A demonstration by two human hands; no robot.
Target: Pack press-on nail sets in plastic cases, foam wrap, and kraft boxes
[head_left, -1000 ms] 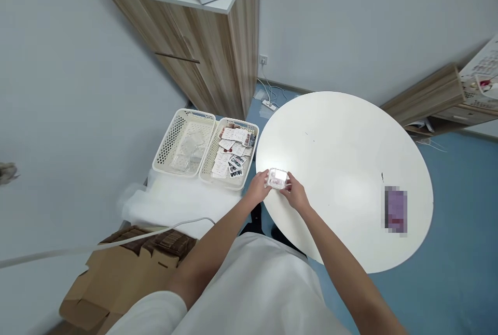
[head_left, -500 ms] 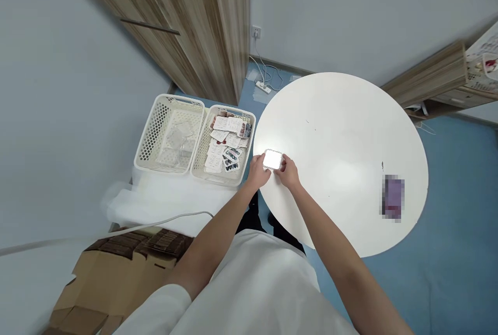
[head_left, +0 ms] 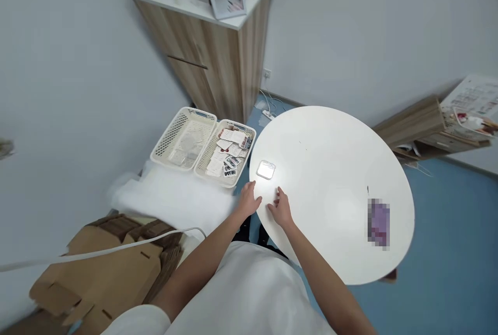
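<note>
A small flat box with rounded corners and a shiny top (head_left: pixel 266 169) lies on the left part of the round white table (head_left: pixel 327 143). Just below it, at the table's near left edge, is my left hand (head_left: pixel 248 200), empty with thumb and fingers apart. My right hand (head_left: pixel 281 207) hovers over or rests on the tabletop to the lower right of the box, its fingers spread and holding nothing. Neither hand touches the box.
Left of the table stand two white baskets: one (head_left: pixel 171 133) with clear plastic pieces, the other (head_left: pixel 251 140) with printed cards (head_left: pixel 232 137). Folded cardboard (head_left: pixel 112 257) lies lower left. A blurred purple item (head_left: pixel 379 221) sits on the table's right side. A wooden cabinet (head_left: pixel 218 60) stands behind.
Both hands have let go of the shiny box and drawn back toward my body, fingers opening. The box stays on the table. My view has tilted up, showing the cabinet top.
</note>
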